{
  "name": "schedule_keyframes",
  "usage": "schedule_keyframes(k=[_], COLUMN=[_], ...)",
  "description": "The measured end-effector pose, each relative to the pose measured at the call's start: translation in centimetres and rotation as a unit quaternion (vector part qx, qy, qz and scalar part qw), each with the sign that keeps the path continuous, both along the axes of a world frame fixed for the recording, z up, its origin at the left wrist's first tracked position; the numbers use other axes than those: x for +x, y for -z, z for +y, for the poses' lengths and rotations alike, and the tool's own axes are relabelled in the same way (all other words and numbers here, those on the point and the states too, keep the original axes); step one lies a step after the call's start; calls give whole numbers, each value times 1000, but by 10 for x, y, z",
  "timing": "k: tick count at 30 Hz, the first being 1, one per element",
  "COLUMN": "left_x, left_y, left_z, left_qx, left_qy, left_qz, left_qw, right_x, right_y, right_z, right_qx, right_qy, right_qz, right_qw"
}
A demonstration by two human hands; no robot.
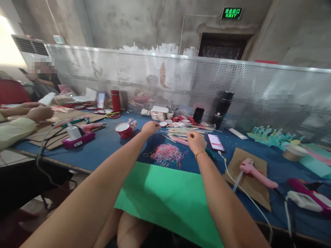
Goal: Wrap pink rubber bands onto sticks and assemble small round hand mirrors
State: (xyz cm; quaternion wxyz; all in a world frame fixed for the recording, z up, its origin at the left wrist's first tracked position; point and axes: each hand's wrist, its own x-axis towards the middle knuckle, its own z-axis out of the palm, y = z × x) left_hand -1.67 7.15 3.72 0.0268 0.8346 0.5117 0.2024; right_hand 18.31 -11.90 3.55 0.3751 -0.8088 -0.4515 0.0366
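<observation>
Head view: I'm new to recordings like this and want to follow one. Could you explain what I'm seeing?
There is no machine: these are a person's bare hands. The single picture comes from a camera worn on that person's head, facing forward and down. The left hand and right hand are over the blue tabletop, fingers curled; whether they pinch anything is too small to tell. A pile of small colourful loops lies between them, nearer the wearer, with a green sheet closer still. A pink glue gun is at right.
</observation>
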Motion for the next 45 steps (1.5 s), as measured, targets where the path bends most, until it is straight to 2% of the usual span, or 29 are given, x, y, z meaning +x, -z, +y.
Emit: schedule_keyframes(k=[3, 8, 11, 14, 17, 20, 22, 25, 27, 28, 30, 33, 36, 38, 40, 41, 43, 45], left_x=[12, 26, 29, 26, 16, 5, 0, -3, -2, -1, 1, -6, -37, -70, -102, -115, -125, -115], left_y=[0, 14, 22, 20, 5, -16, -26, -28, -24, -21, -19, -26, -41, -52, -62, -67, -73, -74], left_z=[22, 53, 59, 54, 32, -9, -44, -93, -116, -124, -131, -136, -151, -165, -174, -176, -172, -161], left_qx=[28, 51, 35, 44, 78, 157, 215, 252, 257, 255, 243, 211, 131, 1, -123, -158, -166, -106], left_qy=[-6, 25, 23, 6, 9, 20, 89, 237, 303, 330, 351, 335, 240, 242, 278, 268, 169, 32], left_qz=[16, 68, 64, 28, -23, -111, -139, -90, -47, -22, 8, 11, 4, 22, 25, 0, -106, -234], left_qw=[999, 996, 997, 999, 997, 981, 962, 934, 916, 908, 904, 918, 962, 970, 952, 951, 966, 966], right_x=[-5, -10, -11, -10, -7, -6, -9, -18, -25, -27, -30, -26, -15, -8, -3, -1, 0, 1], right_y=[4, 5, 3, 3, 4, 3, 1, -1, -2, -1, 1, 6, 11, 14, 16, 18, 20, 21], right_z=[3, 9, 10, 9, 8, 7, 7, 4, 2, 2, 2, 6, 13, 18, 22, 23, 25, 24], right_qx=[-5, 11, 20, 25, 36, 75, 117, 145, 130, 121, 107, 127, 153, 167, 179, 186, 198, 206], right_qy=[-24, -42, -46, -52, -52, -80, -141, -218, -254, -262, -256, -235, -185, -150, -137, -137, -148, -157], right_qz=[-13, -37, -45, -45, -33, 8, 102, 336, 413, 420, 403, 374, 362, 344, 321, 311, 298, 295], right_qw=[1000, 998, 998, 997, 997, 994, 978, 905, 865, 860, 872, 888, 901, 912, 920, 922, 922, 920])
